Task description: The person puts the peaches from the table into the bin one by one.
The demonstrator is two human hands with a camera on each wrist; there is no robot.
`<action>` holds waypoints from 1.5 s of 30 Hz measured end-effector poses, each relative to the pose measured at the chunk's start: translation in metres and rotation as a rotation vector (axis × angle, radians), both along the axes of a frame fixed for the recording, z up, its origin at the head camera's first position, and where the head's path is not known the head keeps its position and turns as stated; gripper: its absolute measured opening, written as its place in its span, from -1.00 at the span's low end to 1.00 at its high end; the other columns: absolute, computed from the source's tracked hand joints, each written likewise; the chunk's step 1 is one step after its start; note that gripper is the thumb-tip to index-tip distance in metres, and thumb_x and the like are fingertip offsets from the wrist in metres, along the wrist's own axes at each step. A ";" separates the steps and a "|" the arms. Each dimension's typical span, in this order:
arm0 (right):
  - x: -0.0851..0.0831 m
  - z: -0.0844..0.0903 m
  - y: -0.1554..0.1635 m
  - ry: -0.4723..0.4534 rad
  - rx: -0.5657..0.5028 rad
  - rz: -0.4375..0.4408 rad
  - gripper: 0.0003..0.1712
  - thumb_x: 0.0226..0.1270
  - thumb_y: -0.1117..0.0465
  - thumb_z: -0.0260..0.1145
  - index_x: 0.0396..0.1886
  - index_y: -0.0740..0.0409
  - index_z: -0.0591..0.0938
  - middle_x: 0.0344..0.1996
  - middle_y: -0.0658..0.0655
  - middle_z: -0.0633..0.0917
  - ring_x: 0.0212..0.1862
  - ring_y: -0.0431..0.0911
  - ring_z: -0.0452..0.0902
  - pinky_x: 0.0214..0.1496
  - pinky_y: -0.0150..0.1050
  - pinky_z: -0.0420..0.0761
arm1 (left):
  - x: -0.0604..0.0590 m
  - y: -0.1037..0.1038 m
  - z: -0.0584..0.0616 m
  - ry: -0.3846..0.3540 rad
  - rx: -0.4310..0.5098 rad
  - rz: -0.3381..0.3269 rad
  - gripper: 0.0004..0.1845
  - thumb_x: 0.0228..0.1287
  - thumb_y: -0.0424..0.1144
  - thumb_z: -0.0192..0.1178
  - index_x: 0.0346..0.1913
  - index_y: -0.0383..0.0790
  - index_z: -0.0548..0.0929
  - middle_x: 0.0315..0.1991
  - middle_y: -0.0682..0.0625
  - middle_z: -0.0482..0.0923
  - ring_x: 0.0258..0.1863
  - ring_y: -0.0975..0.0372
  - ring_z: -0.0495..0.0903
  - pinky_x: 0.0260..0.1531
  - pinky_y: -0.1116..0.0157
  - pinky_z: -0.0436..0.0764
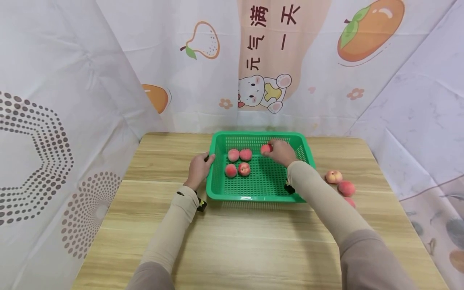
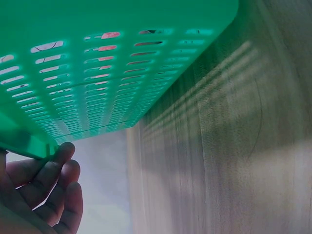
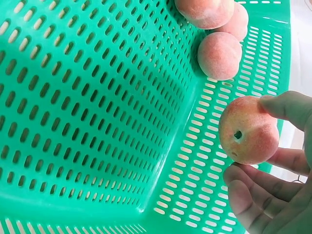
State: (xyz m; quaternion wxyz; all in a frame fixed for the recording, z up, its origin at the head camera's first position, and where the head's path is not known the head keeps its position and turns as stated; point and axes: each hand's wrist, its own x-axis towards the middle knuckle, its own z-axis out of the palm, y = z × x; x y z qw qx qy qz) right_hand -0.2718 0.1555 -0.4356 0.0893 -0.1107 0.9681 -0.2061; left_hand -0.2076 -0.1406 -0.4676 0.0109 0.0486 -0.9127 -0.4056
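A green plastic basket [image 1: 261, 198] with slotted walls stands on the wooden table. My left hand [image 1: 199, 169] grips its left rim, the thumb over the edge; in the left wrist view the fingers [image 2: 68, 170] curl under that rim. Inside the basket, toward its back right, my right hand [image 1: 283, 152] pinches a peach [image 3: 248, 130] between thumb and fingertips. Several other peaches sit in the left half of the basket, among them a yellowish-red peach [image 1: 244, 169] and a redder peach [image 1: 230, 170]. The right wrist view shows the held peach's stem hollow facing the camera.
Right of the basket, a pale peach [image 1: 334, 176], a red peach [image 1: 346, 188] and a third peach [image 1: 350, 202], partly behind the right sleeve, lie on the table [image 1: 246, 241]. A printed curtain [image 1: 203, 88] hangs along the table's back edge, with more cloth at both sides.
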 end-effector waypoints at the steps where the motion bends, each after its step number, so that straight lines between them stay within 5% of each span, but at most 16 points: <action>1: -0.001 -0.001 -0.001 0.003 0.003 0.004 -0.45 0.27 -0.01 0.32 0.12 0.26 0.59 -0.08 0.25 0.68 -0.16 0.06 0.51 -0.10 -0.01 0.53 | 0.000 0.000 0.000 -0.002 0.000 0.000 -0.50 0.50 0.01 0.00 0.27 -0.28 0.54 0.00 -0.20 0.67 -0.14 0.06 0.63 -0.10 0.11 0.59; 9: -0.002 -0.013 -0.007 0.017 -0.006 0.035 -0.68 0.29 0.01 0.30 -0.20 0.19 0.61 -0.40 0.15 0.59 -0.37 0.01 0.38 -0.34 -0.13 0.36 | 0.001 -0.001 -0.001 -0.008 0.005 0.004 -0.49 0.50 0.02 0.00 0.27 -0.27 0.54 -0.04 -0.19 0.68 -0.20 0.08 0.62 -0.15 0.13 0.59; 18: 0.000 -0.025 -0.014 -0.024 0.042 0.062 -0.40 0.35 -0.04 0.28 0.23 0.27 0.52 0.02 0.33 0.65 -0.07 0.17 0.59 -0.09 0.07 0.54 | 0.003 -0.003 -0.003 -0.025 0.000 -0.001 -0.48 0.50 0.02 -0.01 0.28 -0.28 0.52 0.00 -0.19 0.66 -0.19 0.09 0.61 -0.15 0.14 0.59; 45: -0.006 -0.042 -0.014 -0.085 0.083 0.050 -0.53 0.41 0.01 0.21 0.14 0.23 0.55 -0.01 0.30 0.66 -0.01 0.17 0.58 -0.02 0.08 0.55 | -0.001 -0.001 -0.001 -0.029 -0.004 0.003 -0.49 0.50 0.02 0.00 0.28 -0.26 0.53 0.04 -0.19 0.66 -0.13 0.07 0.62 -0.08 0.11 0.59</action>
